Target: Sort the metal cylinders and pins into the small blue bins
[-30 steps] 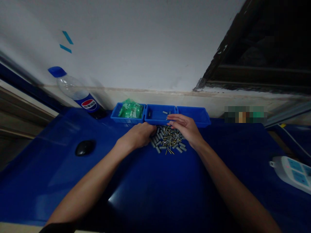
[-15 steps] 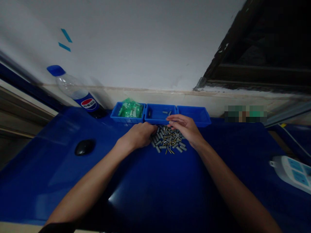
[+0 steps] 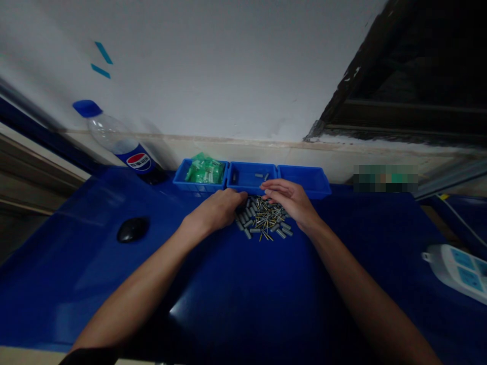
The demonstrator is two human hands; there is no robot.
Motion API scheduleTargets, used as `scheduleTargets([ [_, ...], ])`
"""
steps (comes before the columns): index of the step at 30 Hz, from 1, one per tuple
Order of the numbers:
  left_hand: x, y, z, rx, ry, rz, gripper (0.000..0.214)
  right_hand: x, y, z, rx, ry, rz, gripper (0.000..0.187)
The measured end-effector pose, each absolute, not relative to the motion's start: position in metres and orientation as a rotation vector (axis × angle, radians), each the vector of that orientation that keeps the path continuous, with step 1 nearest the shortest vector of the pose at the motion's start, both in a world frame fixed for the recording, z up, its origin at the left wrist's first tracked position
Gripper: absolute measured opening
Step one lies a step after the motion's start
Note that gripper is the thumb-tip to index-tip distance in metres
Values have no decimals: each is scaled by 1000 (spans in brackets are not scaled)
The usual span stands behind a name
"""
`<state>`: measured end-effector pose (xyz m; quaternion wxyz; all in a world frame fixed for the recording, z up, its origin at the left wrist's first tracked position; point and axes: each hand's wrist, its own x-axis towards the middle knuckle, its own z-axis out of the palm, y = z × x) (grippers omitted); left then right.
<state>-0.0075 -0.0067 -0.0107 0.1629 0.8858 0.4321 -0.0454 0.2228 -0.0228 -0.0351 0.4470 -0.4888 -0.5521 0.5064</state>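
A pile of small grey cylinders (image 3: 280,233) and thin metal pins with yellowish ends (image 3: 267,221) lies on the blue tabletop. At its left edge is my left hand (image 3: 218,207), fingers curled down and closed; whatever they hold is hidden. My right hand (image 3: 291,200) hovers over the pile's upper right, fingers stretched leftward and slightly apart, with nothing visible in them. Just behind the hands stands the middle blue bin (image 3: 247,179), in which several grey cylinders lie.
The left blue bin (image 3: 180,177) holds a green plastic bag (image 3: 205,170). Another blue bin (image 3: 304,177) adjoins on the right. A cola bottle (image 3: 129,147) and a black mouse (image 3: 131,229) stand left; a white power strip (image 3: 456,271) lies right. A wall (image 3: 228,76) rises behind.
My left hand has shifted very slightly at the pile's edge. My right hand and the pile look the same; the camera view has moved a little.
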Motion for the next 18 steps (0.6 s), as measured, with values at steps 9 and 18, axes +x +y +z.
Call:
scheduleTargets([
  [9, -6, 1, 3, 2424, 1084, 454, 37, 229, -20, -43, -1217, -1438, 1356, 22],
  [18, 6, -8, 9, 1924, 975, 939, 16, 227, -23, -39, -1126, -1152, 1804, 34],
])
